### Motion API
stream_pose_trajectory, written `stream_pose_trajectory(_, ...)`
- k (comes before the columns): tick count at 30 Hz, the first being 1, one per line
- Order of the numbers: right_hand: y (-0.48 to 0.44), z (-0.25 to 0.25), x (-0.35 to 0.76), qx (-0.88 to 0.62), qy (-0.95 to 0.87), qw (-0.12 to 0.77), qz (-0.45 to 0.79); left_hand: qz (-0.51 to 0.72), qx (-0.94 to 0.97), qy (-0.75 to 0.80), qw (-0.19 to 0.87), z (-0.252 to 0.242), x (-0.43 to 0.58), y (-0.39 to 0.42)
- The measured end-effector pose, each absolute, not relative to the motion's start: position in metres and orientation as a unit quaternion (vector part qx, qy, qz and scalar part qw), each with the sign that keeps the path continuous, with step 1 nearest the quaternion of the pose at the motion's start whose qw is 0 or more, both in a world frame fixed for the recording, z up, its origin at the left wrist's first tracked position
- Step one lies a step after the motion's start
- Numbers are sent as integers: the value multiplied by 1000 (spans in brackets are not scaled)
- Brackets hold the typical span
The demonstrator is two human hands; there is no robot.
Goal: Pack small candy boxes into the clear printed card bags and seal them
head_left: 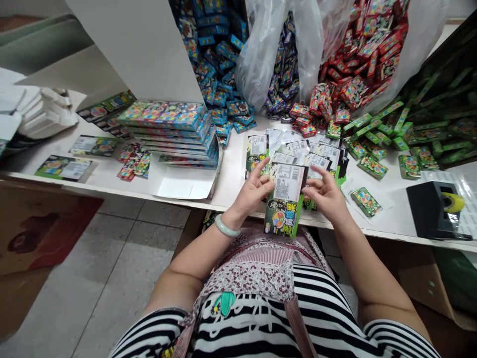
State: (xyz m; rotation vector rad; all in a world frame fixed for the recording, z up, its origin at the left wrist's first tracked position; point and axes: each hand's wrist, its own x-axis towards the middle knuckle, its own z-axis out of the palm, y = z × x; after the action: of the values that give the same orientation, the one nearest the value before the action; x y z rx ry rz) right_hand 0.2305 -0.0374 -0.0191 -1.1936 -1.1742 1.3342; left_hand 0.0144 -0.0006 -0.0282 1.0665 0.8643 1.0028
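Observation:
A printed candy packet (280, 217), black and green with a white label panel on its upper half, is held over the table's front edge. My left hand (254, 191) pinches its left edge, thumb in front, index finger raised. On the opposite side, my right hand (325, 193) grips the packet's right edge between thumb and fingers. Behind it, several similar flat packets (258, 144) lie fanned out and overlapping on the table, partly covered by my hands. To the right of my right hand lies a small green candy box (366, 201) on a clear plastic piece.
Piles of small blue boxes (223, 54), purple boxes (283, 74), red boxes (350, 94) and green boxes (402, 124) line the back. A stack of printed display boxes (167, 117) stands left, by a white tray (179, 184). A tape dispenser (428, 209) sits at right.

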Motion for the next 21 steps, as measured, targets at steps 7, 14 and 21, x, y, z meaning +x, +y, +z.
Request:
stream_pose_trajectory(7,-48,-10,236,-528,-554,485,423,372,573,356,638,-17,8,-22)
stream_pose_trajectory(14,-50,-2,239,-513,-566,443,469,393,584,415,576,-15,7,-28)
stream_pose_trajectory(21,-49,12,242,-515,-642,441,358,399,688,402,455,4,7,-17)
